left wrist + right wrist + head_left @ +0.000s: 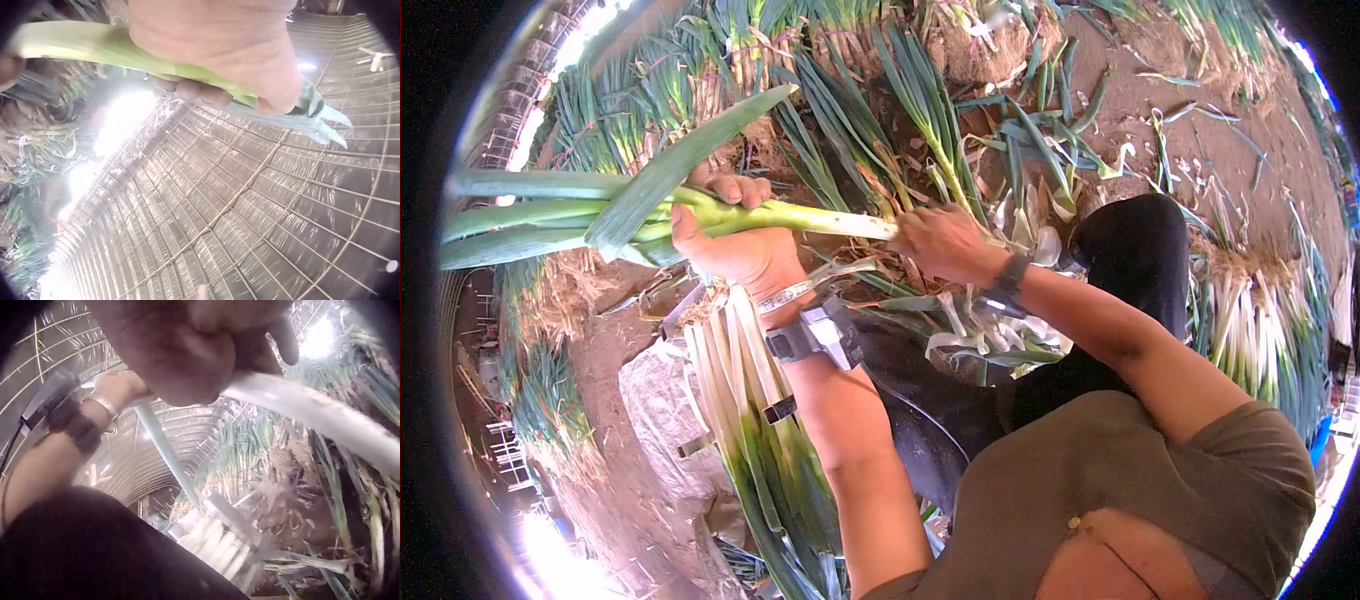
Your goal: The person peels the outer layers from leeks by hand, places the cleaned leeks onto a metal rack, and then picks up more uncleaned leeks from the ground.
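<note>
Head view: the left hand (pixel 752 256) grips a leek (pixel 825 219) where its leaves spread, the right hand (pixel 948 245) curls round its white end; bending it too hard between them could snap the pale shank.

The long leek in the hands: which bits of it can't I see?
- The end of the leek: head view, hidden by the right hand.
- The part inside the left hand: left wrist view, covered by the palm.
- The far stretch of its pale stalk: right wrist view, cut off by the right edge.
- Small marks on that stalk: right wrist view, too blurred.
</note>
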Motion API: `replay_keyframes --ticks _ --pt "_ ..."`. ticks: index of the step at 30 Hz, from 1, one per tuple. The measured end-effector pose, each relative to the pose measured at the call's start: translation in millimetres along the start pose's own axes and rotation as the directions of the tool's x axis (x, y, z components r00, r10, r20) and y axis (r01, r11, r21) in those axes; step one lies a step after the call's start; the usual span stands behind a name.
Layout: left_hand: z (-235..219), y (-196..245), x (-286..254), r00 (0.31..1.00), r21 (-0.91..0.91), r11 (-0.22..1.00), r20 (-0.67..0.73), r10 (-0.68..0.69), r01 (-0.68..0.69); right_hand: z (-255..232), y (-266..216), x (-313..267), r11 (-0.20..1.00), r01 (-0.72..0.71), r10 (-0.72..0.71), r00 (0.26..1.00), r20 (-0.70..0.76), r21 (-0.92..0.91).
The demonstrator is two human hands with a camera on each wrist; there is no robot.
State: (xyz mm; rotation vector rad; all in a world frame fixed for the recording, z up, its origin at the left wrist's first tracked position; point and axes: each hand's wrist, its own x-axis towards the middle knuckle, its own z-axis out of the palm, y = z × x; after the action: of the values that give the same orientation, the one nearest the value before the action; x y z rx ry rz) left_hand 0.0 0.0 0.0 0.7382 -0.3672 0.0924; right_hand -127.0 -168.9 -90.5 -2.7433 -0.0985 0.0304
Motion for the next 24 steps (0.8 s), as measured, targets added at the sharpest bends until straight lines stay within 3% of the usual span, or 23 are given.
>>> replay_keyframes --ticks 3,5,6,7,9,11,14,16,17,19,21,23,24 --pt "1.2 18.2 5.1 1.000 0.016 1.000 0.021 -0.003 0.003 1.3 2.6 -8.5 0.992 0.022 -0.015 0.998 -0.057 0.121" --pt "2.4 13.4 4.1 0.999 -0.045 0.999 0.050 0.022 -0.020 5.8 13.9 -7.1 0.936 0.175 -0.059 0.933 -0.355 0.305" --pt "3.4 6.7 0.2 0.997 -0.073 0.997 0.076 0.013 -0.008 -6.5 14.0 -12.0 0.861 0.200 -0.056 0.951 -0.304 0.468" --pt "3.9 5.2 1.0 0.996 -0.078 0.997 0.087 0.016 -0.009 -9.3 11.0 -7.3 0.863 0.202 -0.054 0.948 -0.314 0.462" --pt "4.2 6.0 -0.8 0.999 -0.095 0.995 0.051 0.002 0.003 -12.2 2.3 -1.2 0.678 0.255 0.000 0.938 -0.347 0.689" --pt "5.0 6.0 -1.2 0.998 -0.089 0.996 0.056 0.003 0.002 -15.4 -3.7 1.0 0.680 0.210 0.044 0.944 -0.326 0.703" --pt "4.3 3.7 -2.2 0.999 -0.103 0.994 0.044 -0.020 0.024 -8.6 -4.5 6.1 0.674 0.258 0.029 0.927 -0.374 0.692" --pt "3.0 2.6 -2.1 0.998 -0.100 0.995 0.060 -0.024 0.030 -3.4 -4.4 9.2 0.455 0.195 0.087 0.961 -0.261 0.869" --pt "2.4 3.0 -1.8 0.998 -0.099 0.995 0.059 -0.025 0.031 -1.5 -3.0 11.1 0.454 0.194 0.087 0.962 -0.260 0.870" --pt "2.4 2.9 -3.3 0.996 -0.098 0.993 0.079 -0.052 0.059 1.6 1.2 12.7 0.282 0.208 0.112 0.962 -0.247 0.937" --pt "2.1 2.9 -4.2 0.996 -0.090 0.994 0.073 -0.058 0.065 3.0 0.6 13.0 0.313 0.228 0.107 0.956 -0.273 0.922" --pt "2.4 3.0 -4.5 0.996 -0.080 0.994 0.069 -0.063 0.068 -1.1 -2.6 9.8 0.461 0.221 0.117 0.945 -0.306 0.859" --pt "2.4 2.7 -4.6 0.996 -0.073 0.995 0.064 -0.065 0.069 -3.0 -3.5 8.1 0.461 0.221 0.120 0.944 -0.307 0.859"
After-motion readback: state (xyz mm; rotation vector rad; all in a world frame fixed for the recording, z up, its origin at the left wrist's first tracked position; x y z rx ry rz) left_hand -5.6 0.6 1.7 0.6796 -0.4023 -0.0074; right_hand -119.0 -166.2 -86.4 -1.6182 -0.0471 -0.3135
